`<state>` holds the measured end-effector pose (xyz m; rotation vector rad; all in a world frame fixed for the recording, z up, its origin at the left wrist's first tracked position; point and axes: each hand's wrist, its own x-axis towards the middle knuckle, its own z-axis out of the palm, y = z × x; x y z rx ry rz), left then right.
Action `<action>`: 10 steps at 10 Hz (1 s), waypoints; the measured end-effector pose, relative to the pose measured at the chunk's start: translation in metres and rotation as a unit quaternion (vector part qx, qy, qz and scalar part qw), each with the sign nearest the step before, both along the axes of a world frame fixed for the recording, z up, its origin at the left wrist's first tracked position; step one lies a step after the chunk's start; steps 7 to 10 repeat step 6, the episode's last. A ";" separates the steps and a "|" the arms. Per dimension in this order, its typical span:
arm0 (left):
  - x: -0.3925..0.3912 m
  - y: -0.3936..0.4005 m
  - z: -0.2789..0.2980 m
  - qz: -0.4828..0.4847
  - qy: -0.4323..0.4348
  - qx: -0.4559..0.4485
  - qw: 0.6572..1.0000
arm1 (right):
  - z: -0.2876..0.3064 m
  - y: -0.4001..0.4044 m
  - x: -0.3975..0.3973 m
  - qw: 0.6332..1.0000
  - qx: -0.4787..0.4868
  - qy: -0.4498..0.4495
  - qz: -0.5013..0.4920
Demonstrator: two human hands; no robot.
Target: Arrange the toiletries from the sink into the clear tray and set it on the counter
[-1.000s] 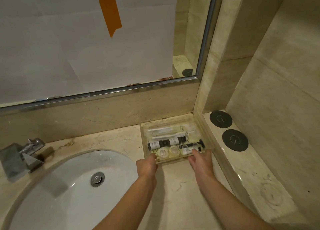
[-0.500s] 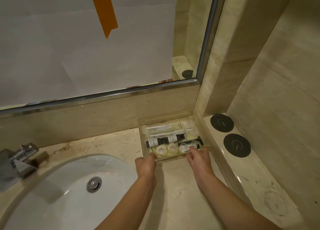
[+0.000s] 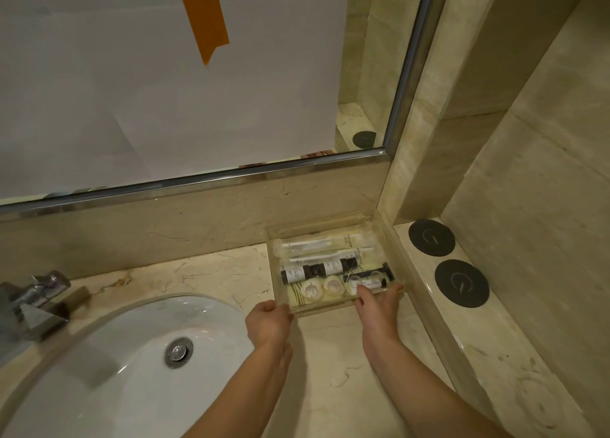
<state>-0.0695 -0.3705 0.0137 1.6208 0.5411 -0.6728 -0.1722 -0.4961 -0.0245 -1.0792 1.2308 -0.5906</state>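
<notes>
The clear tray (image 3: 275, 266) sits on the marble counter (image 3: 211, 272) in the back right corner, against the backsplash and the raised ledge. Inside lie white wrapped toothbrush packets (image 3: 310, 245), two small dark bottles with white labels (image 3: 318, 269), round clear-lidded items (image 3: 323, 287) and a dark comb. My left hand (image 3: 269, 323) grips the tray's near left corner. My right hand (image 3: 378, 302) holds its near right edge, fingers over the rim. The white sink basin (image 3: 125, 371) at the left holds no toiletries.
A chrome faucet (image 3: 36, 302) stands at the far left. Two black round coasters (image 3: 431, 238) (image 3: 461, 283) lie on the raised marble ledge to the right. A mirror covered with white paper and orange tape (image 3: 204, 15) hangs above the backsplash.
Both hands have pushed the tray a little farther back toward the backsplash corner; their grip on its near edge is unchanged.
</notes>
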 end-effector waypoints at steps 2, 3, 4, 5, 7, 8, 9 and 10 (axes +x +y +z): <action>0.003 0.002 -0.001 -0.008 -0.023 0.019 1.000 | -0.004 -0.002 0.005 0.999 0.029 0.014 0.009; 0.009 0.004 0.003 -0.048 -0.034 0.022 0.998 | -0.003 -0.005 0.005 0.999 0.033 0.012 0.003; 0.021 0.015 0.008 -0.141 -0.029 0.012 0.990 | -0.013 -0.006 -0.002 0.999 0.007 0.034 0.024; 0.030 0.033 0.026 -0.185 -0.018 -0.026 0.982 | -0.015 -0.010 -0.010 0.997 -0.004 0.017 0.070; 0.010 0.077 0.034 -0.179 -0.024 -0.042 0.983 | -0.005 -0.002 -0.026 0.998 -0.011 -0.018 0.061; 0.010 0.077 0.034 -0.179 -0.024 -0.042 0.983 | -0.005 -0.002 -0.026 0.998 -0.011 -0.018 0.061; 0.010 0.077 0.034 -0.179 -0.024 -0.042 0.983 | -0.005 -0.002 -0.026 0.998 -0.011 -0.018 0.061; 0.010 0.077 0.034 -0.179 -0.024 -0.042 0.983 | -0.005 -0.002 -0.026 0.998 -0.011 -0.018 0.061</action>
